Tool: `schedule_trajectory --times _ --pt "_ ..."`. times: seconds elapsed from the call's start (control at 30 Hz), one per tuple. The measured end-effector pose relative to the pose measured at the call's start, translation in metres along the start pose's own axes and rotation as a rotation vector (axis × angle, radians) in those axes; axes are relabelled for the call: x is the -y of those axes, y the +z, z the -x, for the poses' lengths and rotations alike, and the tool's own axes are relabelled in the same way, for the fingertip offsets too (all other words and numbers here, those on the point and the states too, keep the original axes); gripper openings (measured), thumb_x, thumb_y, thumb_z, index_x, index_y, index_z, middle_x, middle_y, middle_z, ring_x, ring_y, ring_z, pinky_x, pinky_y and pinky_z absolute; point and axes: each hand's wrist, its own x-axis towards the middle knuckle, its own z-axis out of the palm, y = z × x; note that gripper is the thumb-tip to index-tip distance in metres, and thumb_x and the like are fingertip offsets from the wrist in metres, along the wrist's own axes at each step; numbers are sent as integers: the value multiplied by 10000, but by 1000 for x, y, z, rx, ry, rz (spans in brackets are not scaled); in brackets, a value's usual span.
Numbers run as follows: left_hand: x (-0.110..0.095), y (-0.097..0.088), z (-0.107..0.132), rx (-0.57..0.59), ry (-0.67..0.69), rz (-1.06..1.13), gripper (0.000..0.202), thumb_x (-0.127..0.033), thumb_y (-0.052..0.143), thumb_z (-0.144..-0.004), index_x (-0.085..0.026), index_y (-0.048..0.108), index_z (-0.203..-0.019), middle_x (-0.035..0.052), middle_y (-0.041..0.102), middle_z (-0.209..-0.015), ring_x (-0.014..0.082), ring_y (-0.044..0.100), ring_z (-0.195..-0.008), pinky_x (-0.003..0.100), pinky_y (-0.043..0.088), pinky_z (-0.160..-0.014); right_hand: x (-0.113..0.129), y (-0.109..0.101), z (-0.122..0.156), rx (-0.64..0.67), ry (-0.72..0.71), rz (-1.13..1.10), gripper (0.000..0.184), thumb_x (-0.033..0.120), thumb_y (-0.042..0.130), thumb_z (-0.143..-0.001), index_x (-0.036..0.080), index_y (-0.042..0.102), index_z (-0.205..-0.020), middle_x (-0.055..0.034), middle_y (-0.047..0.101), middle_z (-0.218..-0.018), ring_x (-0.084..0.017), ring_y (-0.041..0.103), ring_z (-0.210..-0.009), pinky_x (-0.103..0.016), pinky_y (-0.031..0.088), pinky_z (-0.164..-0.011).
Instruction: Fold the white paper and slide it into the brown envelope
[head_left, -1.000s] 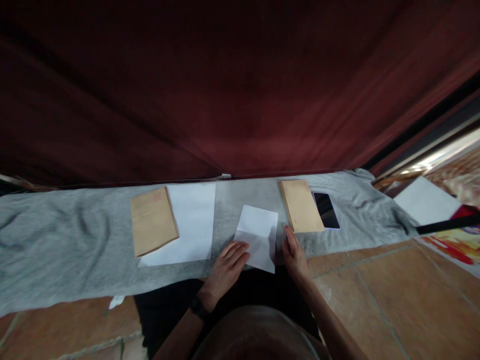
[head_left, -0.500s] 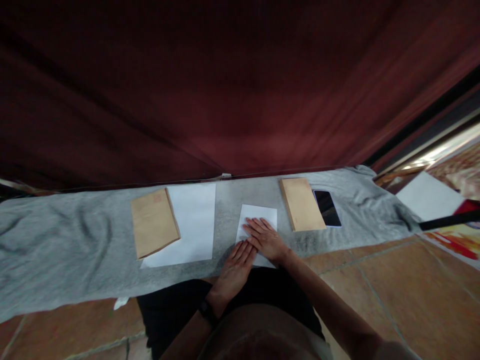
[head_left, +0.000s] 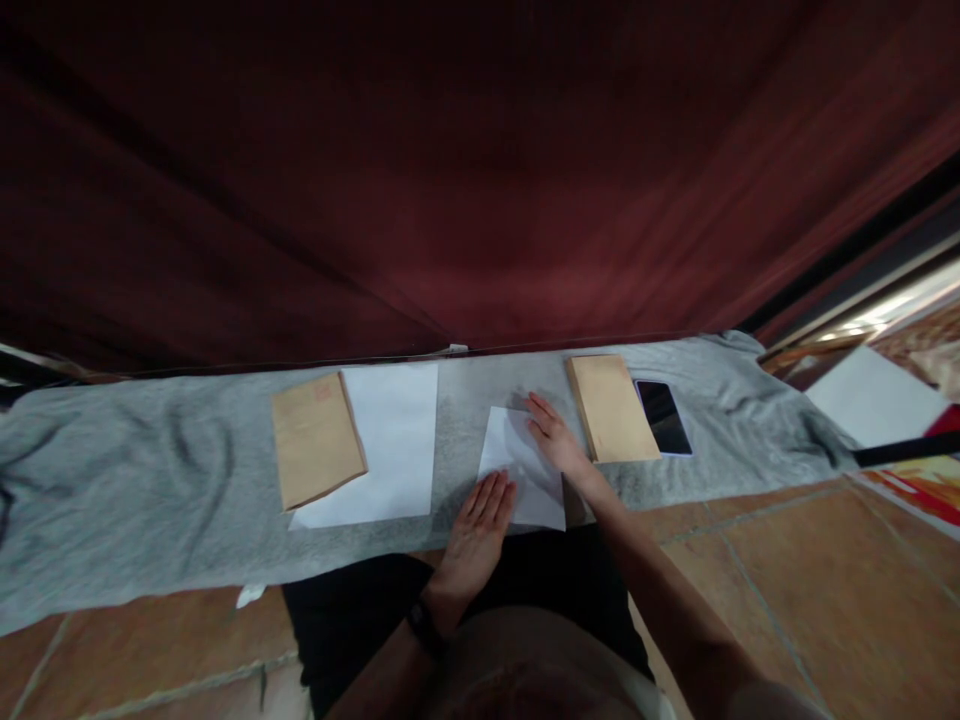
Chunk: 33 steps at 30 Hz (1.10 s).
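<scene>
A folded sheet of white paper (head_left: 529, 480) lies on the grey cloth in front of me. My left hand (head_left: 484, 515) rests flat near its lower left side, fingers stretched out and holding nothing. At the paper's upper right edge is my right hand (head_left: 553, 432), its fingers extended and partly apart. Whether the right fingertips touch the paper or sit just off its edge, I cannot tell. A dark band circles my left wrist.
On the left, a stack of brown envelopes (head_left: 319, 440) overlaps flat white sheets (head_left: 401, 440). To the right lie more brown envelopes (head_left: 613, 408) beside a phone (head_left: 664, 418). The grey cloth (head_left: 135, 480) covers a narrow bench against a dark red curtain (head_left: 480, 200). Tiled floor (head_left: 840, 580) shows below.
My hands have moved apart. The right went up and right to the paper's far corner, while the left stays low on the left side. The view has shifted slightly.
</scene>
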Motion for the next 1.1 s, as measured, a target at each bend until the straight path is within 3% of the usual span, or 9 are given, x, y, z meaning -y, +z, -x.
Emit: schedule_trajectory --times 0.17,0.27,0.43,0.57,0.67,0.8,0.93,1.1 --pt "2 -28 -12 -112 -122 9 766 18 363 -884 -149 200 -1614 143 348 -1616 260 327 -1501 455 342 -1222 -9 -23 50 -55 7 -192 456 269 361 -1032 248 550 -1447 -68 543 -1502 -205 511 -1389 -455 445 -1156" --pt "3 -32 -16 -140 -177 -2 755 -5 380 -911 -156 169 -1620 143 349 -1617 261 317 -1504 454 319 -1235 -3 -30 80 -14 -32 -184 515 181 381 -996 266 493 -1492 -59 544 -1502 -205 510 -1390 -459 455 -1154" --pt "-1 -13 -6 -57 -188 -20 685 14 390 -880 -119 370 -1552 162 453 -1557 274 392 -1469 455 351 -1214 19 -26 109 79 -141 -45 746 23 386 -875 269 338 -1577 -59 480 -1554 -212 448 -1437 -505 406 -1187" --pt "-11 -4 7 32 -159 -5 612 14 411 -861 -126 529 -1445 142 565 -1470 265 503 -1395 423 425 -1156 27 -26 113 182 -252 -42 831 -45 411 -749 271 455 -1516 -48 518 -1526 -212 451 -1434 -527 387 -1190" --pt "-10 -9 12 54 -146 68 539 -12 440 -883 -145 589 -1383 127 597 -1440 264 541 -1360 421 444 -1133 23 -29 114 240 -275 -55 782 -52 450 -728 277 566 -1428 -47 588 -1461 -222 505 -1391 -553 387 -1179" --pt "13 -14 12 28 -139 263 412 -94 477 -946 -190 640 -1312 98 628 -1409 238 567 -1329 438 434 -1146 17 -34 117 229 -261 -103 572 32 483 -860 274 620 -1360 -42 629 -1416 -218 555 -1342 -536 405 -1166" --pt "43 -15 8 -86 -217 488 287 -188 511 -975 -217 711 -1179 87 717 -1255 232 643 -1218 440 510 -1070 21 -34 116 142 -197 -163 337 235 479 -1009 282 662 -1288 -36 717 -1277 -213 640 -1218 -474 459 -1115" --pt "48 -18 4 -155 -286 638 217 -351 548 -1000 -229 728 -990 60 760 -979 208 709 -957 371 578 -894 28 -32 117 47 -38 -160 324 401 453 -1044 244 718 -1144 -63 761 -1096 -229 691 -1051 -397 539 -944"
